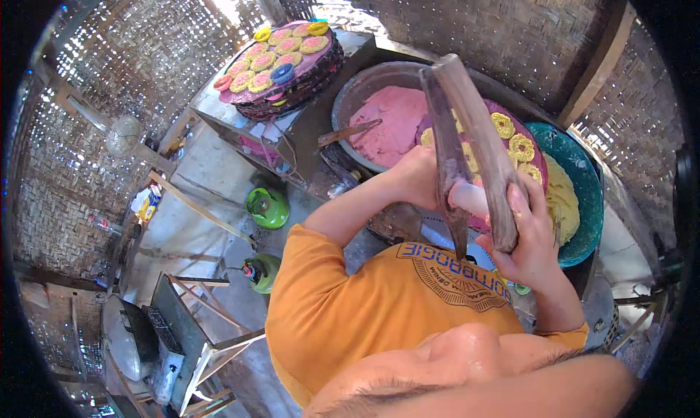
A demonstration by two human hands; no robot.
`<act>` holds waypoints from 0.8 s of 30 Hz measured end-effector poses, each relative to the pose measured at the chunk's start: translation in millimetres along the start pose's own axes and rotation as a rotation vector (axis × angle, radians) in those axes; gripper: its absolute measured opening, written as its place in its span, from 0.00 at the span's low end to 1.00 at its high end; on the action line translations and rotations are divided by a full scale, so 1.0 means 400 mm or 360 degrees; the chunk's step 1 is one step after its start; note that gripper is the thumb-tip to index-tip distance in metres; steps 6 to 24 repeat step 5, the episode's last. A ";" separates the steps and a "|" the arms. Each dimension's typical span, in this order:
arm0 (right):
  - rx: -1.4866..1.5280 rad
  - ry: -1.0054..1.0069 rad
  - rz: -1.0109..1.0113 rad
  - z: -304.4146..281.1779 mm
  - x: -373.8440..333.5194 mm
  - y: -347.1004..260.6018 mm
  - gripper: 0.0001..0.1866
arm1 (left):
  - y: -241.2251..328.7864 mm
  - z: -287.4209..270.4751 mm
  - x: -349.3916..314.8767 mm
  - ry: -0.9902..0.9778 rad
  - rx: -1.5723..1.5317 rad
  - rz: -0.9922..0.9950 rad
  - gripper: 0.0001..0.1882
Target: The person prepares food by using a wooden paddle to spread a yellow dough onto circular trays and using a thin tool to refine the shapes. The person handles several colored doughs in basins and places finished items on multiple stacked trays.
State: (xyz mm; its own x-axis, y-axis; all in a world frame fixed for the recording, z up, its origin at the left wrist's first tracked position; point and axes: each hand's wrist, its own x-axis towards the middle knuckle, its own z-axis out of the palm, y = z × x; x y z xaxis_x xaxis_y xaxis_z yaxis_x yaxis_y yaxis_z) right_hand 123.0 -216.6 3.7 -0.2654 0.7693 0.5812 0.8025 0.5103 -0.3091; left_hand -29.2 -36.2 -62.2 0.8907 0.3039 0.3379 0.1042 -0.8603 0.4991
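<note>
A worn wooden press [479, 148] with two long levers is held upright in front of my chest. Between the levers sits a short pale cylinder [468, 197]. My right hand [536, 246] is closed around the right-hand lever near its lower end. Against the other lever is my left hand [417, 176], closed, its fingertips hidden behind the wood. Beneath the press lies a round purple board [538, 144] bearing several yellow ring-shaped dough pieces [520, 147]. Pink dough [390, 119] fills a large grey basin [345, 101] on the left, with a wooden stick [348, 132] resting across its rim.
Yellow dough [560, 199] is in a teal basin [592, 225] at the right. A stack of round boards [302, 90], topped with pink and yellow pieces, stands at the far left. Green gas cylinders [267, 208] and a wooden-legged table [191, 330] are at the left.
</note>
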 end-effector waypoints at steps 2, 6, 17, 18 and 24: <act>-0.0031 0.0068 0.0142 0.009 -0.022 0.017 0.45 | 0.003 0.032 0.030 -0.0053 -0.0329 -0.0037 0.34; -0.0134 0.0229 0.0242 0.022 -0.025 0.062 0.45 | 0.012 0.058 0.080 0.0045 -0.0311 0.0058 0.34; -0.0134 0.0229 0.0242 0.022 -0.025 0.062 0.45 | 0.012 0.058 0.080 0.0045 -0.0311 0.0058 0.34; -0.0134 0.0229 0.0242 0.022 -0.025 0.062 0.45 | 0.012 0.058 0.080 0.0045 -0.0311 0.0058 0.34; -0.0134 0.0229 0.0242 0.022 -0.025 0.062 0.45 | 0.012 0.058 0.080 0.0045 -0.0311 0.0058 0.34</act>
